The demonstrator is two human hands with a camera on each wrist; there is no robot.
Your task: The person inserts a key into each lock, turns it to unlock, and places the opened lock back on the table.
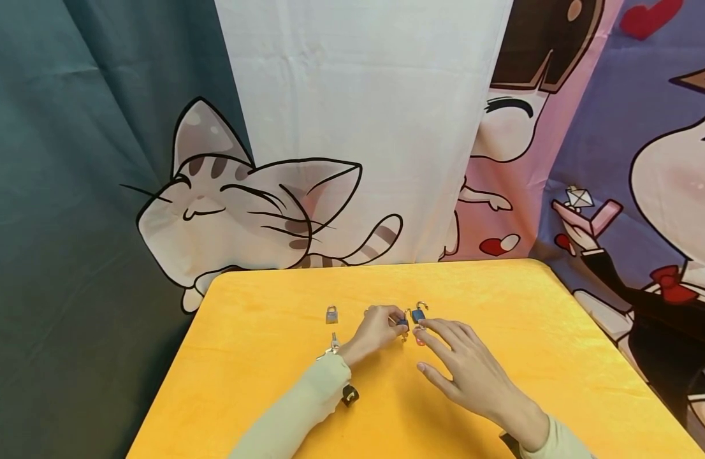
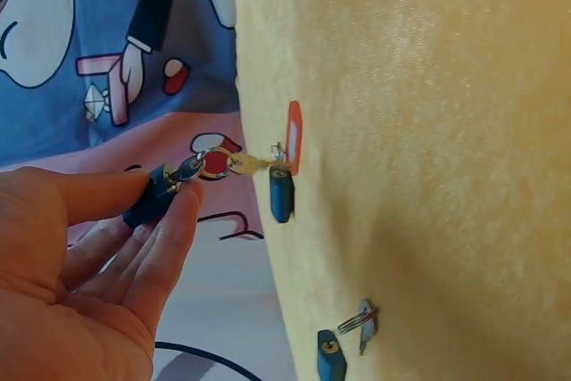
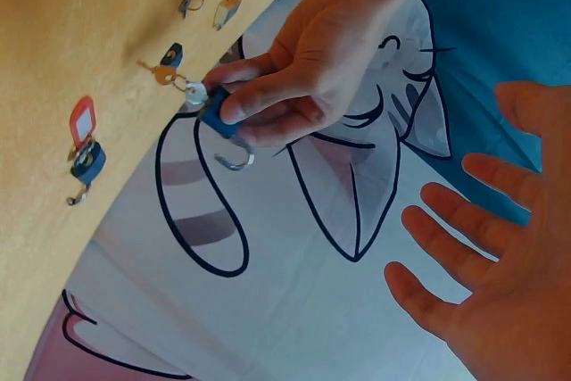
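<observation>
My left hand (image 1: 378, 328) pinches a blue padlock (image 3: 214, 115) above the yellow table. Its shackle (image 3: 237, 161) stands open, and a key (image 2: 189, 168) sits in its keyhole. From that key's ring hangs a brass-coloured key (image 2: 245, 163). My right hand (image 1: 473, 366) hovers to the right with fingers spread and holds nothing. Near its fingertips another blue padlock (image 1: 418, 315) lies on the table, its shackle open and a red key tag (image 3: 83, 120) beside it.
A padlock (image 1: 332, 316) with a closed shackle lies on the table (image 1: 261, 395) to the left, with keys (image 1: 334, 341) nearer me. A further blue padlock (image 3: 171, 56) shows in the right wrist view. Printed cloth (image 1: 352, 95) hangs behind the table's far edge.
</observation>
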